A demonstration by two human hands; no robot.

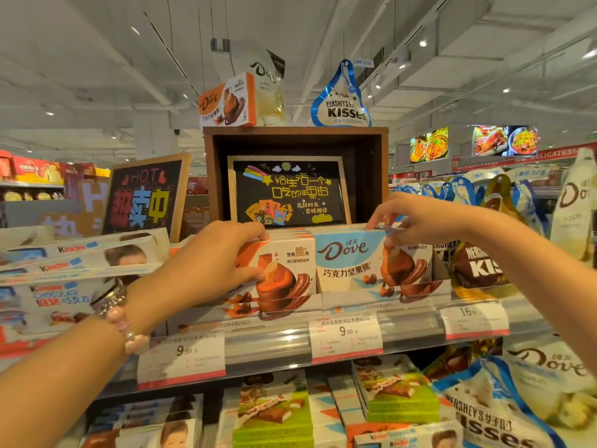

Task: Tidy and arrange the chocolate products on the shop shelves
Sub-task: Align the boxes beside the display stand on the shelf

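Hands both on upper shelf [410, 331]: left hand [223, 253] grips orange Dove box [284, 270], front of left stack; right hand [410, 218] pinches top of blue Dove box [349, 260] just right.

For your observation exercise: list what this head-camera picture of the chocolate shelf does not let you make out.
- Orange Dove box: brand name hidden by the left hand, head view.
- Blue Dove box: top right corner covered by the right hand.
- Price tags: small print blurred.
- Kinder boxes: cut off by the left edge.
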